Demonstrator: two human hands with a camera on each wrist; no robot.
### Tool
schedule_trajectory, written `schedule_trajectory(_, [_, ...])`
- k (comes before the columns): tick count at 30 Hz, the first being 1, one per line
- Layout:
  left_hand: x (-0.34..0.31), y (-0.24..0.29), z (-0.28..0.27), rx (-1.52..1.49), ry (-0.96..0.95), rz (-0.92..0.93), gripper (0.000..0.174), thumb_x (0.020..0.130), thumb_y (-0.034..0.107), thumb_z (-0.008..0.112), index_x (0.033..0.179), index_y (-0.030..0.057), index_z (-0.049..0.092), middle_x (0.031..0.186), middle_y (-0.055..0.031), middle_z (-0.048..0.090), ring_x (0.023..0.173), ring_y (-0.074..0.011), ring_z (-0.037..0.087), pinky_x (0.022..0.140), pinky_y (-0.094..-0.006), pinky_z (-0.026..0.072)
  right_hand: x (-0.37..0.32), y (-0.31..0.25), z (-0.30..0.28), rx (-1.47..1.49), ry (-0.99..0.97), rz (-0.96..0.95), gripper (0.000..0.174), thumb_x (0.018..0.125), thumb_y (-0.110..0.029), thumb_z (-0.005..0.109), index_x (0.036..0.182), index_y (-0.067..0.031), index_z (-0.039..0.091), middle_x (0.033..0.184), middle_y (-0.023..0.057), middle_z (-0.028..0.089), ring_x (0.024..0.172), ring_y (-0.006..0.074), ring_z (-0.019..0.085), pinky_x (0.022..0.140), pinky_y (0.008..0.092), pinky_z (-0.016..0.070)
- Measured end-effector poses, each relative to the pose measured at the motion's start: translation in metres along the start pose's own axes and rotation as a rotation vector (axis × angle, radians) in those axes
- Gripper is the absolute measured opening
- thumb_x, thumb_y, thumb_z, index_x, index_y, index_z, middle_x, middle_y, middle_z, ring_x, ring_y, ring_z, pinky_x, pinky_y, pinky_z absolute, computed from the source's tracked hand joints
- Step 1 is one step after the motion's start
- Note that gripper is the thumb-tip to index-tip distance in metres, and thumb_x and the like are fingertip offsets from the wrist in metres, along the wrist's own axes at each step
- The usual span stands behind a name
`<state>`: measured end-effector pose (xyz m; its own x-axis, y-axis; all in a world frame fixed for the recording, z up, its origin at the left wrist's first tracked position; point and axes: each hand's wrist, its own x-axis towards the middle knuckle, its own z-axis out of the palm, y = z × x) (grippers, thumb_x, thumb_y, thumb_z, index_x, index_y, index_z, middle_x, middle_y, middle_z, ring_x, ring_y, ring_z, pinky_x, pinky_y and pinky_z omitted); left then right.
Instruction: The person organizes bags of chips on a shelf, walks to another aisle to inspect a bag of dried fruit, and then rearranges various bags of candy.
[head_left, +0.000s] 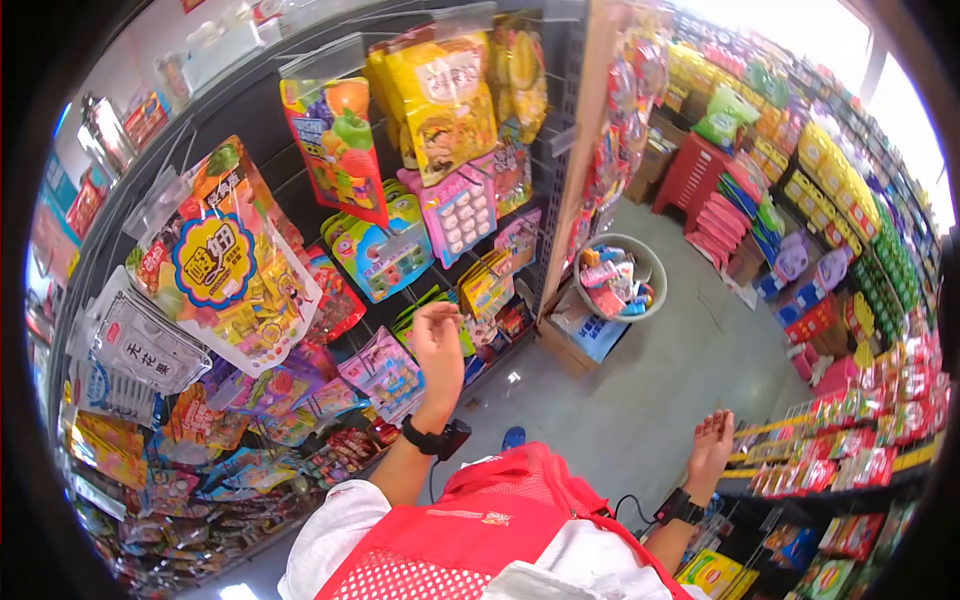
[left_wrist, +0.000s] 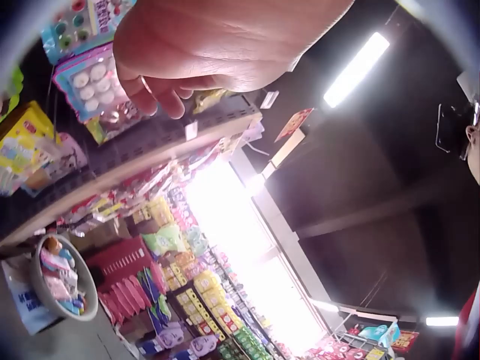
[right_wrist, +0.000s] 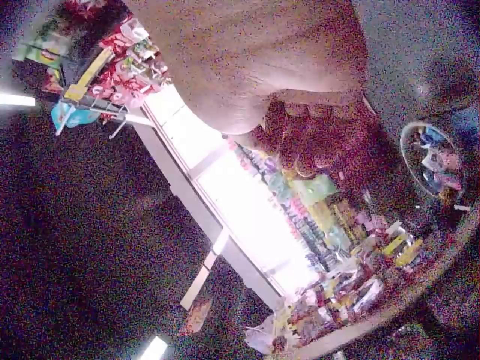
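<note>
My left hand (head_left: 437,350) is raised in front of the hanging candy bags, its fingers loosely bent with nothing held. Nearest to it in the head view are a green packet (head_left: 405,325) and a pink-and-blue candy pack (head_left: 383,368). Above hang a blue candy pack (head_left: 380,250) and a pink pack with round white sweets (head_left: 462,215). The left wrist view shows the palm side of that hand (left_wrist: 225,41) overlapping the pink pack (left_wrist: 91,86). Off to the right, my right hand (head_left: 708,450) is held out over the aisle, fingers loosely bent and holding nothing.
A grey bin (head_left: 655,290) full of small packs stands by a cardboard box (head_left: 567,345) at the shelf's end. Red stools (head_left: 690,170) and stocked shelves line the far side. A rack of red-and-white packets (head_left: 870,420) is close to the right hand.
</note>
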<state>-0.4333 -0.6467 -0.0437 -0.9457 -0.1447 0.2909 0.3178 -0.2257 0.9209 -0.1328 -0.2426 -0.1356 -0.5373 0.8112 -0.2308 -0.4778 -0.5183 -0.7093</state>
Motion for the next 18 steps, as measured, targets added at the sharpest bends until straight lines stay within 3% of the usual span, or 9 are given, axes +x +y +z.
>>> schedule_trajectory(4, [0.044,0.023,-0.022,0.148,0.18,0.206,0.019,0.094,-0.011,0.049,0.104,0.0026,0.058,0.104,-0.006,0.061,0.101,-0.0157,0.061,0.092,-0.0298,0.0464,0.021,0.014,0.086,-0.201,-0.152,0.106,0.024,0.102,-0.024,0.062,0.12,-0.0093,0.062,0.107,0.003,0.067,0.094,0.0177,0.065,0.081,0.031,0.0528])
schedule_trajectory(7, [0.067,0.034,-0.034,0.169,0.238,0.392,0.018,0.094,-0.013,0.048,0.1,0.0019,0.057,0.107,-0.0066,0.061,0.098,-0.0121,0.057,0.092,-0.0255,0.0445,0.024,0.021,0.191,-0.429,-0.318,0.059,0.024,0.101,-0.02,0.061,0.12,-0.0059,0.06,0.106,0.0054,0.066,0.095,0.0181,0.066,0.08,0.03,0.0532])
schedule_trajectory(13, [0.08,0.027,-0.057,0.124,0.247,0.35,0.019,0.093,-0.014,0.048,0.099,0.0019,0.057,0.11,-0.0082,0.061,0.099,-0.0123,0.057,0.093,-0.0258,0.044,-0.008,0.084,0.383,-0.763,-1.055,0.042,0.02,0.101,-0.013,0.059,0.115,0.0012,0.063,0.111,0.0085,0.069,0.105,0.0184,0.067,0.091,0.0312,0.0537])
schedule_trajectory(15, [0.08,0.026,-0.063,0.135,0.255,0.316,0.019,0.093,-0.014,0.048,0.098,0.0022,0.057,0.11,-0.0081,0.061,0.099,-0.0122,0.057,0.093,-0.0258,0.0439,-0.022,0.124,0.428,-0.773,-1.318,-0.078,0.027,0.1,-0.014,0.062,0.121,0.0029,0.061,0.119,0.0106,0.068,0.112,0.0208,0.066,0.097,0.033,0.0526])
schedule_trajectory(18, [0.085,0.032,-0.065,0.113,0.263,0.302,0.019,0.093,-0.013,0.048,0.099,0.0024,0.058,0.11,-0.0081,0.061,0.1,-0.0124,0.057,0.094,-0.026,0.0441,-0.06,0.173,0.497,-0.736,-1.431,-0.327,0.039,0.098,-0.017,0.067,0.13,0.0033,0.056,0.126,0.0133,0.065,0.117,0.0222,0.063,0.102,0.0345,0.0494])
